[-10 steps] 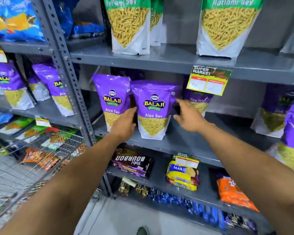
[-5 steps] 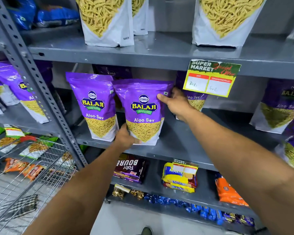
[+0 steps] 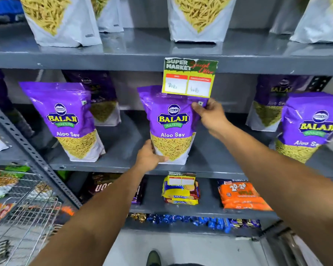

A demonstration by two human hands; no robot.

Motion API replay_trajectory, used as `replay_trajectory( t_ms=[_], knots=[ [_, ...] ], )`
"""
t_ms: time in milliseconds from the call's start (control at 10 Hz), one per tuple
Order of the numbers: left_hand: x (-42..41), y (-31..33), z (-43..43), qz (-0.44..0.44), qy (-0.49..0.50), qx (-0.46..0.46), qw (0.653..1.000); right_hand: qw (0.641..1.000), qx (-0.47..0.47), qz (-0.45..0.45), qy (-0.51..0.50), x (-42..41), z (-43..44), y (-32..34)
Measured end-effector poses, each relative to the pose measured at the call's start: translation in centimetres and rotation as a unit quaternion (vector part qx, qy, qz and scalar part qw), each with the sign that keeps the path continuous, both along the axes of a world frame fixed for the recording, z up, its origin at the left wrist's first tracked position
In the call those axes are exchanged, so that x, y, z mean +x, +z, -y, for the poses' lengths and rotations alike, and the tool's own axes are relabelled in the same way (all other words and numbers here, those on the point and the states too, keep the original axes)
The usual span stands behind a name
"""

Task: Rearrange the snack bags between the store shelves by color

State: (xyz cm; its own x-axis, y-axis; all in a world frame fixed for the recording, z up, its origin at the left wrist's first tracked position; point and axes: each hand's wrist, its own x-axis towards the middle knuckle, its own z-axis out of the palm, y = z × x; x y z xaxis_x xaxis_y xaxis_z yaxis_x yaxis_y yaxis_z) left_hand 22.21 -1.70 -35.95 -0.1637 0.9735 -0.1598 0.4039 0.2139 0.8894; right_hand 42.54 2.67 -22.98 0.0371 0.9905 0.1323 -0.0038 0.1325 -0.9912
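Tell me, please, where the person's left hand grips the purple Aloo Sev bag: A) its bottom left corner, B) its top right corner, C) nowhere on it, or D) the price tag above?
A: the left hand clasps the bottom left corner of the purple Aloo Sev bag, while the right hand pinches its top right corner.

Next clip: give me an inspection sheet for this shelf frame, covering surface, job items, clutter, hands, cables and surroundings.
Surface: grey metal middle shelf, bare between bags.
Job's things: purple Aloo Sev bag upright at the shelf front, held; second purple bag standing apart to its left; more purple bags at right; white-bottomed sev bags on the upper shelf.
Clutter: price tag overlapping the held bag's top.
Hands: left hand grips the bag's lower left corner; right hand pinches its upper right corner.
Cables: nothing seen.
Surroundings: biscuit packs and orange packs below; wire basket at lower left.
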Motion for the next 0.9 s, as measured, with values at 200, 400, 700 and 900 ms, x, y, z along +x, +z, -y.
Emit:
replay_trajectory(
  t_ms=[200, 400, 700, 900],
  knots=[
    [4.9, 0.8, 1.4, -0.035, -0.009, 0.023, 0.999, 0.999, -0.004, -0.005, -0.042, 3.6, 0.1, 0.0],
    [4.2, 0.4, 0.6, -0.049, -0.034, 0.011, 0.998, 0.999, 0.001, -0.008, -0.031, 3.4, 0.2, -0.2],
    [3.0, 0.6, 0.7, -0.054, -0.097, -0.004, 0.994, 0.997, -0.002, 0.002, -0.084, 2.9, 1.5, 0.3],
    [3.2, 2.5, 3.8, -0.169, -0.058, 0.097, 0.979, 0.977, 0.057, 0.113, -0.173, 4.4, 4.1, 1.2]
  ],
)
